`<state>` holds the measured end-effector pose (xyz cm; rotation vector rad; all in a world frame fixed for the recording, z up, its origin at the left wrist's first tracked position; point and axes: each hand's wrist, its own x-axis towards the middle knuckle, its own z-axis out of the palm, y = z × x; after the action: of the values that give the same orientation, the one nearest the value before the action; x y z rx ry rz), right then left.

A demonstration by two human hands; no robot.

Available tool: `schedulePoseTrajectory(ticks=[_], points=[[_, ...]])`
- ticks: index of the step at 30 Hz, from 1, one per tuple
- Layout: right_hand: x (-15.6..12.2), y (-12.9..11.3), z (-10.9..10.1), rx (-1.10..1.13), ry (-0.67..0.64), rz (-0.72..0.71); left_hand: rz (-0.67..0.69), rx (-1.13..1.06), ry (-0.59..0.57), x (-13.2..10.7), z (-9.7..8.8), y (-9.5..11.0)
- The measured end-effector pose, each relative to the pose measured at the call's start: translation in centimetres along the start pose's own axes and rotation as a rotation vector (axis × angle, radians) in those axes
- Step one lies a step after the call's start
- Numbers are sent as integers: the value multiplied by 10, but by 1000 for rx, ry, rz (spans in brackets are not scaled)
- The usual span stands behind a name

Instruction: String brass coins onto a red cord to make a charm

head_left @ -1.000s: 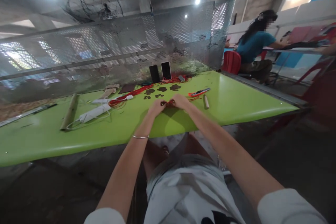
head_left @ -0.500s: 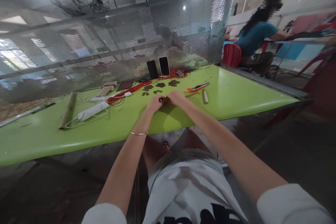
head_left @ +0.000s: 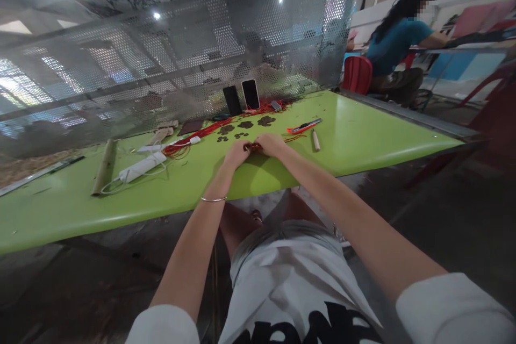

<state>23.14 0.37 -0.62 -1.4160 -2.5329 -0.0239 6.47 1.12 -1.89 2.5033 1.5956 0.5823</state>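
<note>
My left hand [head_left: 236, 153] and my right hand [head_left: 272, 144] meet over the green table [head_left: 363, 140], fingers pinched together on a small bundle of red threads with a dark piece [head_left: 253, 147] between them. Just beyond the hands lie several dark brown flat pieces [head_left: 244, 128] and a long bunch of red threads [head_left: 193, 140] running to the left. What exactly sits inside the fingers is too small to make out.
Two phones [head_left: 242, 98] lean against a perforated metal screen [head_left: 181, 64] at the table's back. An orange cutter [head_left: 303, 127], a wooden-handled tool [head_left: 316, 140], a white power strip [head_left: 142, 167] and a bamboo stick [head_left: 104, 166] lie around. A person in blue [head_left: 397, 43] sits at the far right.
The view has tilted down slightly, so the table and hands sit a little higher in the picture. Both hands stay together on the red threads with small finger movements.
</note>
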Motion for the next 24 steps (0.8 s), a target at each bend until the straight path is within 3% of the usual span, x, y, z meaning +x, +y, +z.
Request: schedulePoseTrajectory(ticks=[10,24], points=[[-1,21,6,136,-44,-34,-16,-12,3,1,1,1],[-14,15,-3,331,-57,-108,2,-48,0,1,2,-1]])
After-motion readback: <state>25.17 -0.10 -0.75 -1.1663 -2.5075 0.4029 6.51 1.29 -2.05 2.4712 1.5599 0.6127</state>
